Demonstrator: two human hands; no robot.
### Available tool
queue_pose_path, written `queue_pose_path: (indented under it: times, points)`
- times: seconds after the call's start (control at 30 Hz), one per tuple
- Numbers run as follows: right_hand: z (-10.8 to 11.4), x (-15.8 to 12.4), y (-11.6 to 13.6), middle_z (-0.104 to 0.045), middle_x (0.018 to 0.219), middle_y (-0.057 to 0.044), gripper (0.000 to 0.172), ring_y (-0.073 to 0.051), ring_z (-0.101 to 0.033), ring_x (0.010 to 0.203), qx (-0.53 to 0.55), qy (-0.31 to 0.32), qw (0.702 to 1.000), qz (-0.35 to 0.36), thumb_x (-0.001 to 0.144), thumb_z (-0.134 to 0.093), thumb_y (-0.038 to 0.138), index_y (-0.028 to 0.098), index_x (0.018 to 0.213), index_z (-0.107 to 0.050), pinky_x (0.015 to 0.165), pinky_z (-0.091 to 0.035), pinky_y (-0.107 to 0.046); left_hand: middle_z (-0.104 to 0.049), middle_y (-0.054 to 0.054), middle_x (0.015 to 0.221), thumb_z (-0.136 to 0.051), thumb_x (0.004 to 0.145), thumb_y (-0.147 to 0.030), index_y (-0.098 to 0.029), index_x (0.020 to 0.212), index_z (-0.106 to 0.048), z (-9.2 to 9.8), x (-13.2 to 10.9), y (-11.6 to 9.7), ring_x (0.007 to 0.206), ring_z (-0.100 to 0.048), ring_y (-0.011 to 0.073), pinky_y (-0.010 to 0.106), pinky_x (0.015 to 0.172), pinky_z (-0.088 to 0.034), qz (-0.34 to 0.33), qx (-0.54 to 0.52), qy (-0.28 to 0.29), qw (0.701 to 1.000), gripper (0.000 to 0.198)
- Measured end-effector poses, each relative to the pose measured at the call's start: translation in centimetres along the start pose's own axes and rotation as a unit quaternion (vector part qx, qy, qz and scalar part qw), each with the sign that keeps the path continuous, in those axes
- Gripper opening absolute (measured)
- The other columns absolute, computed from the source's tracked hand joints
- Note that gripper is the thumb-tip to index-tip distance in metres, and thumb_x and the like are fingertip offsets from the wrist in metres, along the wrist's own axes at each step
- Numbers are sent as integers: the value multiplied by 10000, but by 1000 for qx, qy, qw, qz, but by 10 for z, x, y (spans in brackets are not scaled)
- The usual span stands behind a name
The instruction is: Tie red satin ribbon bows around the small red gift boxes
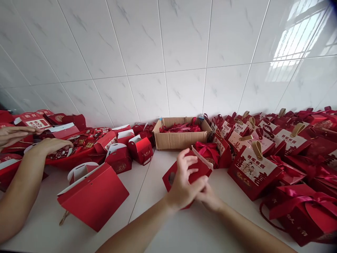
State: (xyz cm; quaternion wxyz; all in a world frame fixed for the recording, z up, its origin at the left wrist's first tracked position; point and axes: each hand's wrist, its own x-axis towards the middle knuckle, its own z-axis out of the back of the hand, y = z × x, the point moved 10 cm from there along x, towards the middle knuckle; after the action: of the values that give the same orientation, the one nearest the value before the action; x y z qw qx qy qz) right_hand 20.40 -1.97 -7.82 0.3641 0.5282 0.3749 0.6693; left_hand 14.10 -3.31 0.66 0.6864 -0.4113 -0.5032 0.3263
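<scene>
A red gift box (201, 169) with a pale upper edge stands tilted on the table in front of me. My left hand (184, 181) lies across its near face, fingers curved and thumb toward the right. Against the box's lower right side is my right hand (209, 197), partly behind my left thumb, its fingertips hidden. Both hands appear closed around the box. Just behind it sits a red box with a ribbon bow (207, 150).
A cardboard box (181, 140) of red ribbons stands by the tiled wall. Finished-looking gift boxes (254, 172) crowd the right. At left, an upright red box (94, 193) stands near a candy heap (84, 140), where another person's hands (54, 146) reach in.
</scene>
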Motion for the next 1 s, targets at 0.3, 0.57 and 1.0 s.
queue_pose_path:
  times: [0.3,0.57,1.0]
  points:
    - [3,6,-21,-643,1132,-120,644,-331,-603,1006,342,95,921,-163,584,-567,394,165,1185,-534,841,-475,-504,-517,104,1244,-620,744,-403,-212,1145,-485,100,26,48,1140,-489,268,401,894,-424,89,145,-128,977,464]
    - [-3,4,-8,-650,1108,-81,564,-286,-624,973,325,125,923,-164,653,-637,353,225,1190,-521,823,-490,-444,-669,51,952,-541,830,-429,-191,975,-570,61,0,78,824,-635,192,302,703,-498,168,-188,-20,968,281]
    - [34,10,12,-634,963,-17,220,-171,-614,854,152,-106,981,-61,838,-559,429,257,953,-486,736,-521,-307,-544,-31,661,-594,804,-398,-175,747,-521,79,-10,65,590,-499,95,189,540,-410,108,-24,-99,989,241]
